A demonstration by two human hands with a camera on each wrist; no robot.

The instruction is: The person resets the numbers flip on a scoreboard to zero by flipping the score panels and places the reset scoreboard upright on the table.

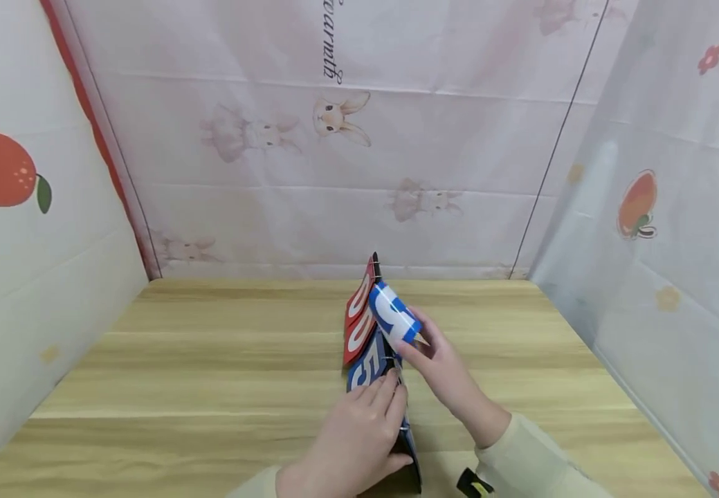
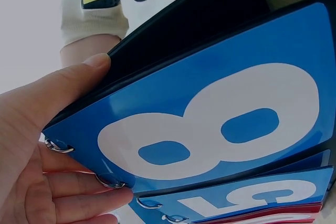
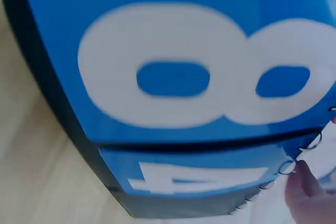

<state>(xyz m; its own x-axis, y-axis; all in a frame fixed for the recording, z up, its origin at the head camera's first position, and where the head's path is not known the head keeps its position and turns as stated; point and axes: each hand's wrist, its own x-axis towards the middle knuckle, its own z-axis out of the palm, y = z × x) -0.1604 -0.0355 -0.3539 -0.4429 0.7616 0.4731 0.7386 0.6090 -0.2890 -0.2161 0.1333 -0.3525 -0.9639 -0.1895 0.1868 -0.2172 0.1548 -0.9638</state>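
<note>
1. Head view: the ring-bound flip scoreboard (image 1: 364,346) is gripped by the left hand (image 1: 359,436), which is laid across its ridge. A glossy blue-and-white card (image 1: 393,315), bent into a curl, is pinched by the right hand (image 1: 440,366) just right of the scoreboard's ridge. Red cards (image 1: 359,311) are hung on its far left face. It is stood on a wood-grained tabletop (image 1: 210,360), and creased, printed cloth (image 1: 459,138) is hung behind it. Its near end is partly covered by the left hand.
2. Left wrist view: the black panel edge (image 2: 142,43) is pressed by the left thumb, with fingers curled beside the metal rings (image 2: 110,182). A smooth blue card with a white 8 (image 2: 268,129) is shown. Beyond the scoreboard, a ribbed pale cuff (image 2: 94,24) is seen.
3. Right wrist view: fingertips (image 3: 307,187) are seen beside the scoreboard's rings; whose grip this is cannot be told. A flat card marked 4 (image 3: 199,177) is shown.
</note>
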